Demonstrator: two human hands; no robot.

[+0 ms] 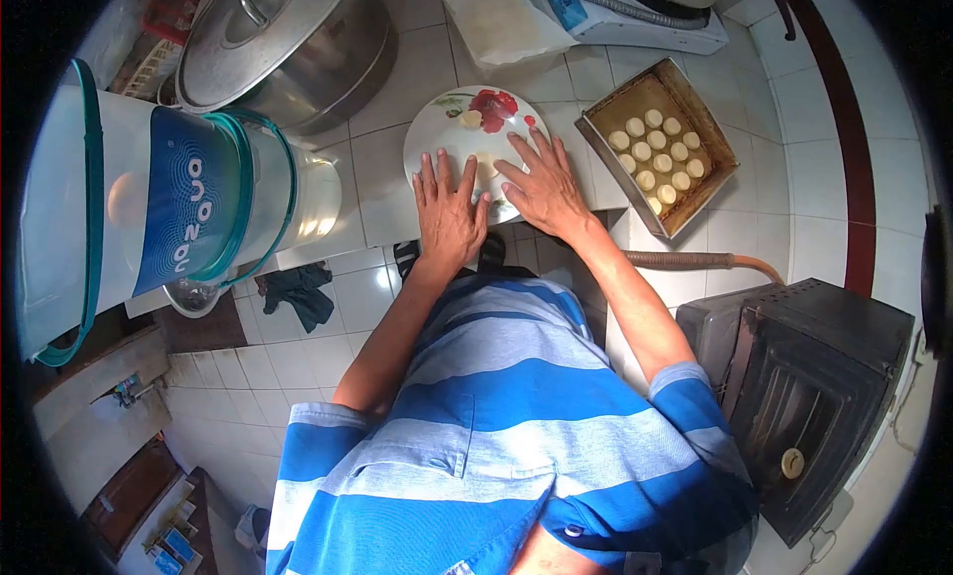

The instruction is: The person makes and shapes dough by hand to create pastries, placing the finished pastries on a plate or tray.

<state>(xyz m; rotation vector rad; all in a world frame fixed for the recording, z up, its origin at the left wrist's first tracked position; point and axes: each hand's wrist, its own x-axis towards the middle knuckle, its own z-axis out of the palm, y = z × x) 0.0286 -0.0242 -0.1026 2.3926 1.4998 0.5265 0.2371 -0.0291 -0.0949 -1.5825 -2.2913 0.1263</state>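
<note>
A round white plate with a printed red flower (431,143) lies on the white tiled countertop (372,168), close to its near edge, where the person stands in a blue and grey striped shirt (516,386). On this plate, between the two hands, is a small pale piece like dough (484,164). The left hand (450,210) is over the left part of the plate, palm down, with the fingers a little spread and pointing to the far rim. The right hand (545,186) comes from the right side of the plate, also palm down, and its fingers are spread more widely. Both hands are near the pale piece, but I cannot tell how firmly the fingertips touch it. To the right of the plate, and apart from it, stands a square brown-stained metal tray (707,193). Inside, many small round pale pieces (640,150) are set in rows, and the strip along its far edge is bare. At the left, toward the far edge of the countertop, there is a big lidded metal pot (342,64). Nearer than the pot is a translucent plastic container with a blue label and teal rims (179,198).
</note>
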